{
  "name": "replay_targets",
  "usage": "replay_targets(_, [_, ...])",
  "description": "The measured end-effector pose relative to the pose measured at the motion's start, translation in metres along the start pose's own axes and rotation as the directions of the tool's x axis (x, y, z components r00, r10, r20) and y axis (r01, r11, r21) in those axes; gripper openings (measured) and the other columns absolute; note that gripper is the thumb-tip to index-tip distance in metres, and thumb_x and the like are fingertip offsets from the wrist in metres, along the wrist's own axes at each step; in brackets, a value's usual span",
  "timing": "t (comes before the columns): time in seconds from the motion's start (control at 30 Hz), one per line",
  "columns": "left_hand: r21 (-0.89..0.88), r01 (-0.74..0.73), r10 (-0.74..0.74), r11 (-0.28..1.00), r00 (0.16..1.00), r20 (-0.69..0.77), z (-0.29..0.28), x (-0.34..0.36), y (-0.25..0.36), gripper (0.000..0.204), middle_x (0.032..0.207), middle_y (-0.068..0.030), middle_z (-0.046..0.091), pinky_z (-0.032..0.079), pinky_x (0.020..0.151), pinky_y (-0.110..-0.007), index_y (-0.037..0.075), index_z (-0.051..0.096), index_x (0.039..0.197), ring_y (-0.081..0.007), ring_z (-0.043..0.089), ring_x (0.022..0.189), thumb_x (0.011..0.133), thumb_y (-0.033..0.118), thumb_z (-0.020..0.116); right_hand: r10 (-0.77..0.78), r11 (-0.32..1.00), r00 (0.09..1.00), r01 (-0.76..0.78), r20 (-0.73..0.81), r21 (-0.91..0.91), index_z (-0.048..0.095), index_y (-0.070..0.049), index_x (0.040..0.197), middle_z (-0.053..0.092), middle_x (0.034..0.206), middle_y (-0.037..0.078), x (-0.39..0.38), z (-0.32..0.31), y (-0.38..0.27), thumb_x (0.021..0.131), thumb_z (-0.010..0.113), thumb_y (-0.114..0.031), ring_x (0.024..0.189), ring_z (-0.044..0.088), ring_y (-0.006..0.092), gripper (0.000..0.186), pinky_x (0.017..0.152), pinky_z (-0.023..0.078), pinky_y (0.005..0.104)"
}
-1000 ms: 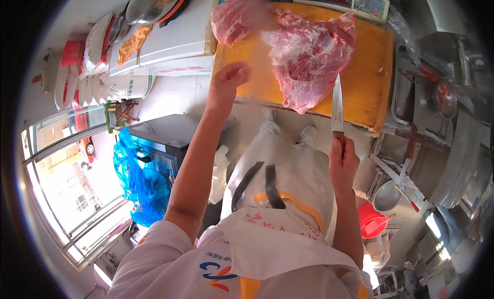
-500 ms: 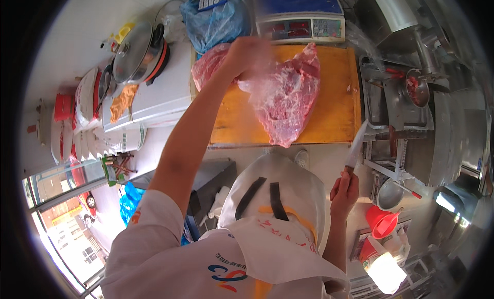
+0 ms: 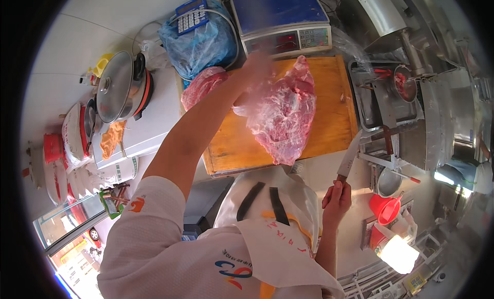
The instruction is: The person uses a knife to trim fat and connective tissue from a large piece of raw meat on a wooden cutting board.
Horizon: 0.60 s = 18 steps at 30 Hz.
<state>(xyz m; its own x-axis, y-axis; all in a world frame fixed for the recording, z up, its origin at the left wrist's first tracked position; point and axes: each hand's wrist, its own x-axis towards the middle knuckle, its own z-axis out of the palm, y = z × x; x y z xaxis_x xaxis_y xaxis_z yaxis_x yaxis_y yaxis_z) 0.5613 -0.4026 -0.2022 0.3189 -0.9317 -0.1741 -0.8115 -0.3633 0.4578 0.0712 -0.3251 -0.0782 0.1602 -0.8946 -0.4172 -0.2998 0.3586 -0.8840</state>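
A large slab of raw red meat (image 3: 285,116) with whitish fat and membrane lies on a yellow wooden cutting board (image 3: 226,150). My left arm reaches across the board, and my left hand (image 3: 257,70) is over the slab's upper left edge. That hand is smeared, so its fingers do not show clearly. A second, smaller piece of meat (image 3: 203,85) rests at the board's far left corner, partly behind my forearm. Off the board's right side, my right hand (image 3: 337,196) is closed round the brown handle of a knife (image 3: 350,155), its blade pointing up and away from me.
Behind the board stands a blue-topped scale (image 3: 280,16). A calculator (image 3: 192,16) lies on a blue plastic bag (image 3: 198,47). On the left counter is a lidded pot (image 3: 118,91). To the right are a metal tray (image 3: 370,103), a small bowl (image 3: 405,83) and a red bucket (image 3: 385,209).
The whole view has shifted, so the board and scale appear lower and further left. My left hand stays over the meat; my right still grips the knife beside the board.
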Motion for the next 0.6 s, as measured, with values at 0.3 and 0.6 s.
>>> replay_targets(0.3, [-0.113, 0.134, -0.139, 0.985, 0.989, -0.042, -0.010, -0.008, -0.001, 0.032, 0.098, -0.0109, 0.079, 0.059, 0.085, -0.040, 0.012, 0.081, 0.093, -0.0306, 0.076, 0.095, 0.072, 0.032, 0.095, -0.039, 0.999, 0.997, 0.037, -0.066, -0.031, 0.060, -0.003, 0.104, 0.050, 0.064, -0.001, -0.007, 0.011, -0.008, 0.113, 0.056, -0.025, 0.044, 0.039, 0.0047, 0.024, 0.040, 0.030, 0.0236])
replay_targets(0.6, [0.013, 0.263, -0.263, 0.965, 0.965, 0.012, -0.042, -0.028, -0.023, 0.049, 0.099, -0.0112, 0.079, 0.060, 0.086, -0.040, 0.009, 0.080, 0.097, -0.0322, 0.076, 0.095, 0.066, 0.044, 0.097, -0.025, 1.000, 0.999, 0.025, -0.040, -0.020, 0.062, -0.005, 0.107, 0.050, 0.067, -0.002, -0.011, 0.023, -0.007, 0.114, 0.055, -0.027, 0.045, 0.039, 0.0045, 0.024, 0.041, 0.030, 0.0223])
